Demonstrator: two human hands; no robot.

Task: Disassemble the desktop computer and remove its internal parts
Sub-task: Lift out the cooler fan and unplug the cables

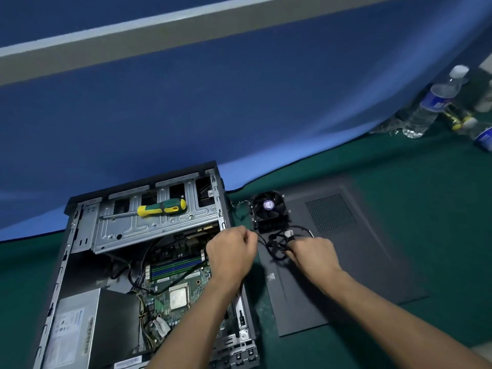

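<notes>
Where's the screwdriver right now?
In the head view, the green-and-yellow screwdriver lies on the silver drive cage at the far end of the open computer case, left of the cooler fan.

Your computer case (149,275) cut off at the bottom edge, your left hand (231,253) hiding its right wall, bottles (436,102) blurred, one clipped at right.

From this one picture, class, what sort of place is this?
Probably a makeshift computer repair bench: an opened desktop case on green table cloth, a screwdriver atop its drive cage, a removed cooler fan beside it.
</notes>
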